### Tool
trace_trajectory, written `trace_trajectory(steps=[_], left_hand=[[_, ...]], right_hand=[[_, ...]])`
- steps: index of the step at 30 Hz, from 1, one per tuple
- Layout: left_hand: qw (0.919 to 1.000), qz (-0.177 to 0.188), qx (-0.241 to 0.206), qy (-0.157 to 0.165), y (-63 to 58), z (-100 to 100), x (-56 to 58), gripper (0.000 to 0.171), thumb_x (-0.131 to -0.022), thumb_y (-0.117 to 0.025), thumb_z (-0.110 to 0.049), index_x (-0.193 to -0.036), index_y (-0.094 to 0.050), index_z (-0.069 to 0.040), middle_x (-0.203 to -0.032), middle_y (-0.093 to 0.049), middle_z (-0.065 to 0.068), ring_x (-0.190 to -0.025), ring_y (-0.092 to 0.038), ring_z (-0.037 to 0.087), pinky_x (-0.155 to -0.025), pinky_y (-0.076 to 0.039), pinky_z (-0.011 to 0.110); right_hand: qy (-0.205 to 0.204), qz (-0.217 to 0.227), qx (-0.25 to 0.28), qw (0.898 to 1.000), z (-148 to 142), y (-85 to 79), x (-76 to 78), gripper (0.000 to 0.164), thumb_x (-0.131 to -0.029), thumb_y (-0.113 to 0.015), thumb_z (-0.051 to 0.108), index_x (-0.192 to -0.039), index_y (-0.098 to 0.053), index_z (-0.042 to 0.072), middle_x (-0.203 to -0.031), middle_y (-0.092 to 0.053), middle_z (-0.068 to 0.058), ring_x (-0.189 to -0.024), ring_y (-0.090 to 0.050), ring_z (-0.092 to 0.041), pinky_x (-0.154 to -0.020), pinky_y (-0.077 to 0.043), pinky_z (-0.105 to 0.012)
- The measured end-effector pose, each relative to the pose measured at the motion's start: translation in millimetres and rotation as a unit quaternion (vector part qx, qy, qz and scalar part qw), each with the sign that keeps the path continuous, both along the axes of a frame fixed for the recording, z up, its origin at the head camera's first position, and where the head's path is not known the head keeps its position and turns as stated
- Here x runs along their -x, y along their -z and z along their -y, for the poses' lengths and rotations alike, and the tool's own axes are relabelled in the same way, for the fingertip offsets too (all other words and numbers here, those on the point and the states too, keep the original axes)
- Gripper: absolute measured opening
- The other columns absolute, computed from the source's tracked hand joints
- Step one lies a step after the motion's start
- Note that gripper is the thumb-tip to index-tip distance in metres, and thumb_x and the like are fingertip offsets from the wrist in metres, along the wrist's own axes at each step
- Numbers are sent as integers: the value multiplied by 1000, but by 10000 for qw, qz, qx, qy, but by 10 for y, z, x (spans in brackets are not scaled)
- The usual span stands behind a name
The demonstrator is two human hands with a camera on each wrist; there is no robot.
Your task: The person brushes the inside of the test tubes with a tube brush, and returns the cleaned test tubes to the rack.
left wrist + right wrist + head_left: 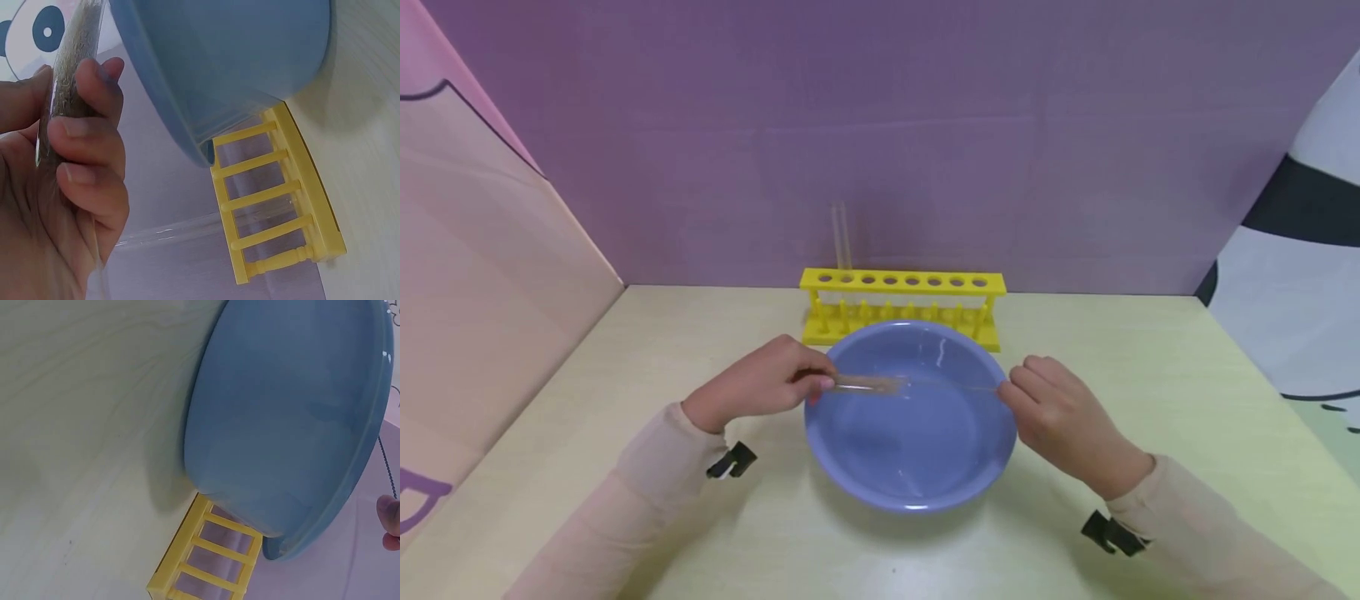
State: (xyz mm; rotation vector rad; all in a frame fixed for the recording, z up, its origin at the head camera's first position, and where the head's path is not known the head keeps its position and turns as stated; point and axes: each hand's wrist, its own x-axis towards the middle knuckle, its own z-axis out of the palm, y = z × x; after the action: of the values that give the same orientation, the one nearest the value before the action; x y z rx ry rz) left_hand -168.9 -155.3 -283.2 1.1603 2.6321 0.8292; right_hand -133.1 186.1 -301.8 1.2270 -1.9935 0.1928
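Note:
In the head view my left hand grips a clear test tube, held level above a blue basin. Bristles of a test tube brush fill the tube in the left wrist view, where my fingers curl round the glass. A thin twisted wire handle runs from the brush to my right hand, which pinches its end beside the basin's right rim. Only the fingertips of that hand show in the right wrist view.
Behind the basin stands a yellow test tube rack with pegs along its base. Another clear test tube stands upright near its left end. A purple backdrop rises behind the pale wooden table.

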Motion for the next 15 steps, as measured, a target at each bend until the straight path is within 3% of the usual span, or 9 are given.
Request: trace_trajectory(steps=[6, 9, 12, 15], left_hand=[[9998, -130, -65, 120, 16, -8, 14, 14, -94, -58, -12, -86, -68, -8, -62, -56, -8, -48, -39, 2, -47, -36, 20], [9997, -201, -100, 111, 13, -23, 14, 13, -93, -58, -11, -85, -68, -8, -61, -55, -8, -49, -40, 2, -47, -37, 20], [9997, -236, -85, 33, 9, -45, 5, 12, -92, -60, -11, -86, -69, -8, -61, -54, -8, -49, -40, 2, -47, -37, 20], [9997, -221, -43, -93, 0, -71, -12, 10, -91, -62, -12, -89, -70, -7, -61, -53, -8, -49, -40, 3, -47, -36, 19]], right_hand=[[-26, 80, 42, 10000, 14, 13, -3, 30, -93, -35, 5, -75, -58, -1, -67, -49, -8, -62, -41, -21, -57, -36, -31], [-56, 213, 146, 9997, 24, 6, 7, 9, -81, -58, -4, -74, -57, 1, -66, -48, -6, -62, -41, -20, -55, -36, -30], [7, 380, 188, 9991, 36, -14, 6, 26, -59, -75, -10, -73, -57, 3, -66, -48, -4, -62, -40, -19, -55, -37, -29], [70, 561, 216, 9982, 51, -31, 1, 33, -53, -78, -12, -72, -57, 5, -66, -48, -3, -62, -40, -18, -55, -37, -29]])
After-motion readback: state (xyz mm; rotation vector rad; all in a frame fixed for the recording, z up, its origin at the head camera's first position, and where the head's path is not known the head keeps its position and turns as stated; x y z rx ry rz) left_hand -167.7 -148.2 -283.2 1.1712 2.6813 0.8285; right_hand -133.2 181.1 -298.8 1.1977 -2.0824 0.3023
